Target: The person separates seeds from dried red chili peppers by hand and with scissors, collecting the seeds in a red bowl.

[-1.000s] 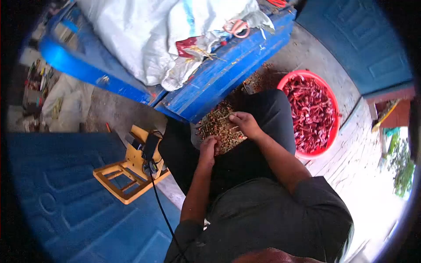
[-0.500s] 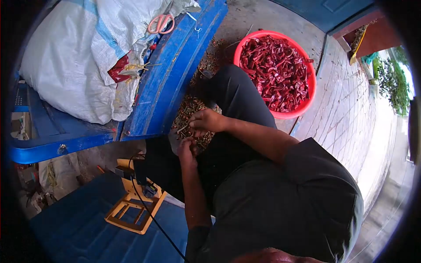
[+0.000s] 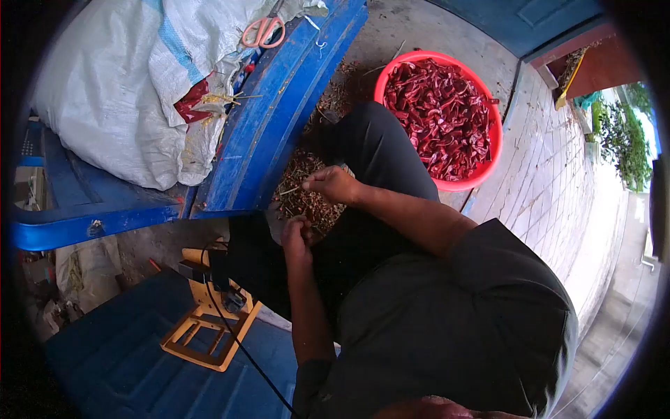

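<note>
My right hand (image 3: 333,186) is closed in a pinch, and a thin pale stem (image 3: 288,190) sticks out from its fingertips. Below it in the view, my left hand (image 3: 296,232) has its fingers curled together; whatever it may hold is hidden. The two hands are apart, both above a heap of dried stems and bits (image 3: 307,206) on the ground between my legs. A red plastic basin (image 3: 496,143) full of dried red chillies (image 3: 440,119) stands beyond my right knee.
A white woven sack (image 3: 105,91), torn with red showing, lies on a blue metal platform (image 3: 255,133) at upper left. Pink-handled scissors (image 3: 263,32) rest by the sack. A yellow wooden stand (image 3: 216,328) with a black cable (image 3: 241,342) is at lower left.
My right hand has moved up and away from my left hand, carrying the pale stem. The left hand stays nearly in place. The view has shifted slightly.
</note>
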Available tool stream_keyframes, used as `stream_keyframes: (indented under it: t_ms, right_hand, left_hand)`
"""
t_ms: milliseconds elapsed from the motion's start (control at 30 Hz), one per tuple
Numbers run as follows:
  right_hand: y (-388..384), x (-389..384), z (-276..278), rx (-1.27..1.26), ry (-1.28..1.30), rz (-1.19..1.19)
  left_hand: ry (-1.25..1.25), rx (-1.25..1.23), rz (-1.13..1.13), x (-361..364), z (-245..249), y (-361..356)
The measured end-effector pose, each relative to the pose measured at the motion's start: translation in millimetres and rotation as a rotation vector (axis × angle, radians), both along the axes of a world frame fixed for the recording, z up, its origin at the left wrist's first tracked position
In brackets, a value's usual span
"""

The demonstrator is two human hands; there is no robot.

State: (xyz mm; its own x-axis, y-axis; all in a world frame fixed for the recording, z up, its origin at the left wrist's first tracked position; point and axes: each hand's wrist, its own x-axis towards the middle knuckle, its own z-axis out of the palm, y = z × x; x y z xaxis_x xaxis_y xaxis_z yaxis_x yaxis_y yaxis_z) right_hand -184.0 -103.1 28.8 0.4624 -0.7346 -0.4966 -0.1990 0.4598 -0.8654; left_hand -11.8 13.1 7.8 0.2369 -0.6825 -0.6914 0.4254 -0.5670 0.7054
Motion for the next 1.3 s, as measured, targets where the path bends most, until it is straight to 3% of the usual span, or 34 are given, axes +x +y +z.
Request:
stream_keyframes:
  t_ms: [67,133,167,233,300,500,700,767,867,900,967,1067,1100,1167,1300]
  right_hand:
    - [1.3,3.1,-8.4,-0.046,0.013,0.025]
    - [0.3,7.1,-12.3,-1.016,0.165,0.168]
    - [-2.2,3.0,-14.6,-1.007,0.153,0.178]
    - [-15.1,-4.3,59.5,-0.150,0.346,0.336]
    - [-20.5,-13.7,84.2,0.011,-0.012,0.191]
    - [-33.7,-33.3,105.7,-0.079,-0.406,0.040]
    - [-42.2,-60.3,124.5,-0.260,-0.423,-0.045]
    - [-46.4,-76.6,131.3,-0.369,-0.266,-0.253]
    - [-61.0,-133.8,124.1,-0.493,0.255,-0.596]
    - [-63.9,-159.0,116.9,-0.460,0.322,-0.665]
    - [-79.3,-228.9,54.0,-1.105,1.187,-0.522]
    - [-84.2,-223.5,51.3,-0.980,1.141,-0.388]
    - [-90.5,-195.6,64.6,-0.923,1.042,-0.386]
    - [-104.7,-136.1,73.6,-0.928,0.598,-0.400]
    - [-133.2,12.2,109.6,-1.043,0.273,-0.149]
  left_hand:
    - [0.078,-0.030,0.039,1.0,-4.6,2.3]
    - [0.075,-0.036,0.023,3.0,-8.5,2.1]
    - [0.074,-0.045,0.004,4.2,-11.4,2.6]
    - [0.063,-0.036,0.013,3.0,-13.3,2.2]
    - [0.049,-0.031,0.021,4.9,-9.6,5.5]
    - [0.068,-0.023,-0.037,2.9,-11.1,-2.9]
    - [0.139,0.029,0.001,-0.8,-1.6,-5.1]
    - [0.110,-0.038,0.009,0.2,-9.4,-2.8]
    - [0.169,-0.070,-0.002,2.6,-13.7,-3.5]
    - [0.164,-0.085,0.038,3.1,-13.0,-5.3]
    - [0.184,-0.090,0.020,1.4,-13.1,-5.6]
    - [0.183,-0.075,-0.049,3.0,4.1,-14.7]
    - [0.175,-0.078,-0.093,1.9,6.3,-14.1]
    - [0.178,-0.080,-0.055,-2.0,4.4,-12.0]
    - [0.243,-0.068,-0.022,5.6,2.5,-10.9]
